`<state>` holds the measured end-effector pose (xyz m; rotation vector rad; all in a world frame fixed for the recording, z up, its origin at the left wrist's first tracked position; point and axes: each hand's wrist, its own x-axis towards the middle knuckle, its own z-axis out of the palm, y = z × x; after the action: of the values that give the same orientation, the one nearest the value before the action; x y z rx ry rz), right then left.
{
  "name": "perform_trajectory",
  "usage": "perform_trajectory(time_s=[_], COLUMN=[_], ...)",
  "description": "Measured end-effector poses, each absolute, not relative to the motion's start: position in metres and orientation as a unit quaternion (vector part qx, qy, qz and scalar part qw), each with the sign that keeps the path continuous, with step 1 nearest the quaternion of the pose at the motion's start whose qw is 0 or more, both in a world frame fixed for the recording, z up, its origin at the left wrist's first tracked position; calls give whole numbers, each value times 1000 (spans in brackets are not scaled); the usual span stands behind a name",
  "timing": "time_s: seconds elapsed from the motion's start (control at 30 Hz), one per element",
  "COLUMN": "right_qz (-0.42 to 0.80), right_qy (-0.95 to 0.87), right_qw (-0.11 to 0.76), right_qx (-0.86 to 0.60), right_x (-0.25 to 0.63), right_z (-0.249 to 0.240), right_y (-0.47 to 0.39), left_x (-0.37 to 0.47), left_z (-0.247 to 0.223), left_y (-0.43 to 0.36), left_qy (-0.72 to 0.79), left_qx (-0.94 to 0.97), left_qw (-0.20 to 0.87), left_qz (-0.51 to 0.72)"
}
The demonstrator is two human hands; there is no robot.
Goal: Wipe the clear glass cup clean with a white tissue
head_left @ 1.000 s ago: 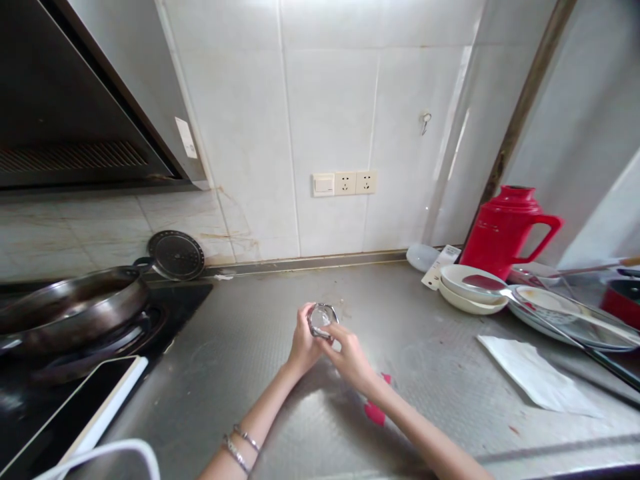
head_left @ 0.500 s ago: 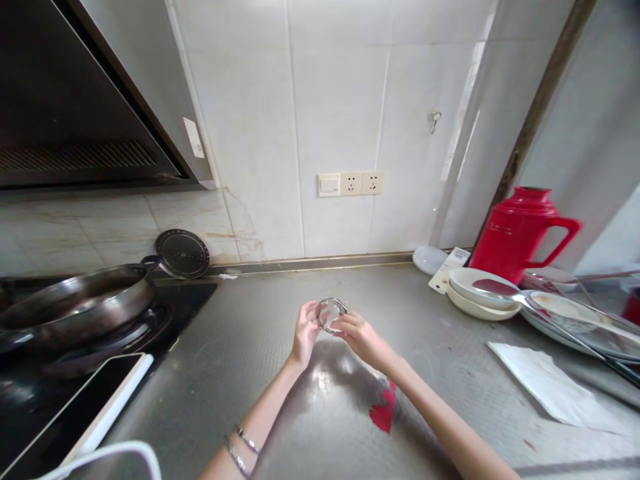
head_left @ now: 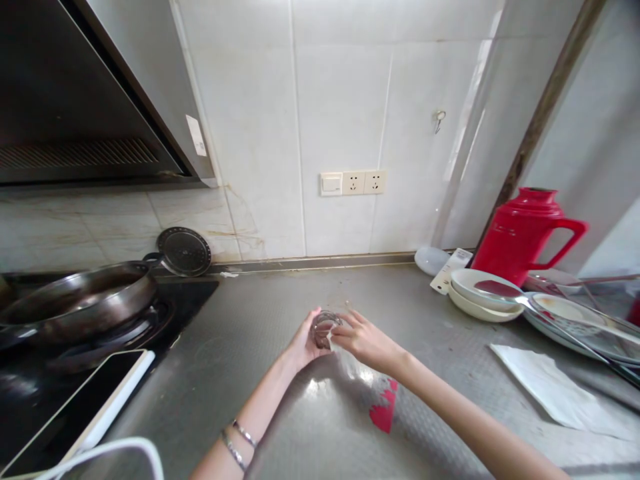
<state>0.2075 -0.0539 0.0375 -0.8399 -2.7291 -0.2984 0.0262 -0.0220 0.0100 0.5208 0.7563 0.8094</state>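
My left hand (head_left: pixel 303 345) is curled round a small, clear, round glass (head_left: pixel 326 323) with a shiny rim, held low over the metal counter (head_left: pixel 240 347). Its mouth faces partly toward me. At its right side is my right hand (head_left: pixel 364 339), fingers bent and pinched on a small white piece, which looks like tissue (head_left: pixel 334 341), against the glass. Exactly how far the fingertips reach inside is hard to make out. A torn scrap of red material (head_left: pixel 383 410) lies on the counter below my right forearm.
A pan (head_left: pixel 80 303) sits on the stove at left, near a phone-like device (head_left: pixel 85 407) with a white cable. To the right stand a red thermos jug (head_left: pixel 523 230), stacked bowls (head_left: pixel 480 310), plates with utensils, and a white paper sheet (head_left: pixel 555 390).
The glass has come slightly lower and left, its mouth turned more toward me. My right hand has shifted a little right and down, and the white piece in its fingers now shows.
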Motion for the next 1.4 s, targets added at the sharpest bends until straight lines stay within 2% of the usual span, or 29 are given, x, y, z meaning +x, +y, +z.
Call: perform_trajectory(time_s=[0.17, 0.27, 0.5, 0.7, 0.8, 0.97, 1.07, 1.23, 1.4], right_qz=[-92, -34, 151, 164, 128, -8, -53, -92, -124], right_qy=[-890, -864, -785, -774, -800, -870, -914, -947, -942], right_qw=[120, 135, 303, 374, 344, 192, 127, 81, 71], right_qx=[-429, -483, -520, -483, -475, -454, -382, -296, -303], right_x=[198, 184, 156, 161, 173, 195, 203, 204, 205], right_z=[32, 28, 8, 2, 5, 27, 42, 48, 46], right_y=[-70, -79, -87, -71, -66, -67, -68, -65, -62], left_x=[33, 38, 41, 41, 40, 29, 21, 19, 25], left_z=[0, -1, 1, -4, -5, 0, 2, -1, 1], left_y=[-19, -21, -30, -33, -31, -25, -21, -18, -19], left_qy=[333, 316, 240, 202, 186, 155, 207, 331, 373], left_qx=[197, 159, 161, 182, 199, 248, 260, 275, 273], left_qw=[818, 815, 813, 822, 827, 850, 861, 854, 823], left_qz=[425, 459, 505, 500, 491, 439, 384, 292, 329])
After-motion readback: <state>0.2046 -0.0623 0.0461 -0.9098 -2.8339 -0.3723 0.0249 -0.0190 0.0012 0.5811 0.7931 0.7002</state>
